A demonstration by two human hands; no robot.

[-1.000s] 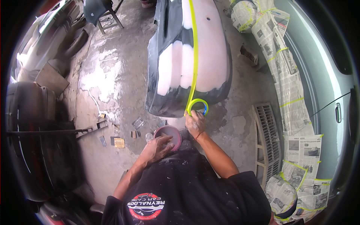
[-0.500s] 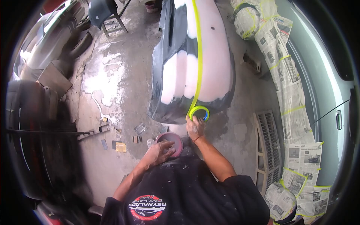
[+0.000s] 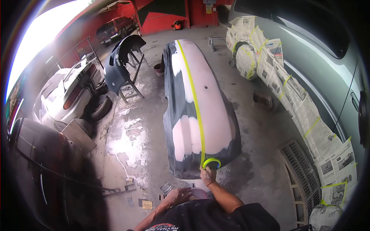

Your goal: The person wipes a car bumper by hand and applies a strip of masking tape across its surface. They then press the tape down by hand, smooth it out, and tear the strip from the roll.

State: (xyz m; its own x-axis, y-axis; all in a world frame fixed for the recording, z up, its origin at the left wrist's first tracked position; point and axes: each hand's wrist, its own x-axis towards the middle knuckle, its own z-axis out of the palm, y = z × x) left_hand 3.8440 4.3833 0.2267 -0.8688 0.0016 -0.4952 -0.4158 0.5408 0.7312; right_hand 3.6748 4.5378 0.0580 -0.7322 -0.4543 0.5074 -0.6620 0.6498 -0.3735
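A long car bumper [image 3: 216,115], dark grey with pale pink and white patches, stretches away in front of me. A strip of bright yellow-green masking tape [image 3: 194,98] runs along its length to the near end. There my right hand [image 3: 208,175] grips the tape roll [image 3: 212,163], and the strip still joins the roll. My left hand [image 3: 179,195] hangs lower, fingers extended and holding nothing visible. Just beyond its fingertips is a pinkish round bucket [image 3: 199,193], partly hidden by my hand and shirt.
A silver-green vehicle [image 3: 308,50] masked with newspaper [image 3: 293,90] lines the right, with a slatted grille [image 3: 300,165] beside it. Another bumper [image 3: 115,69] rests on a stand at the upper left. A white car [image 3: 71,90] and sanding scraps [image 3: 147,204] lie left.
My view has tilted upward, so the bumper and hands sit lower in the picture and more of the far shop shows. My right hand keeps the roll at the bumper's near end.
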